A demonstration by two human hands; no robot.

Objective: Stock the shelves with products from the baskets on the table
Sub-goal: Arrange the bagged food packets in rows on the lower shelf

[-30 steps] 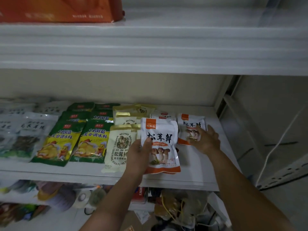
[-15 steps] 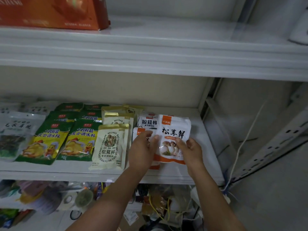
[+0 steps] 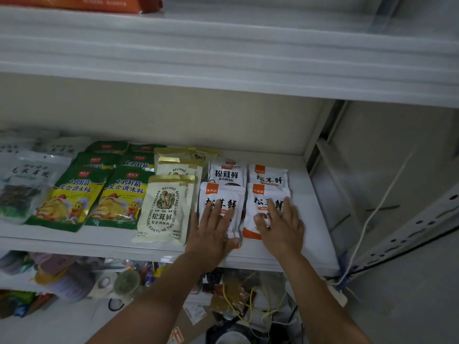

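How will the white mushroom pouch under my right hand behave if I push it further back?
The white pouch looks thin and soft, so it would probably flop if lifted. Its glossy film on the smooth shelf should slide easily under the right hand. Lying flat, it can hardly tip or roll.

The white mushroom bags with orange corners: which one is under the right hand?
The front right bag, nearest the right end of the shelf. The right hand lies flat on it; the left hand covers the front left bag.
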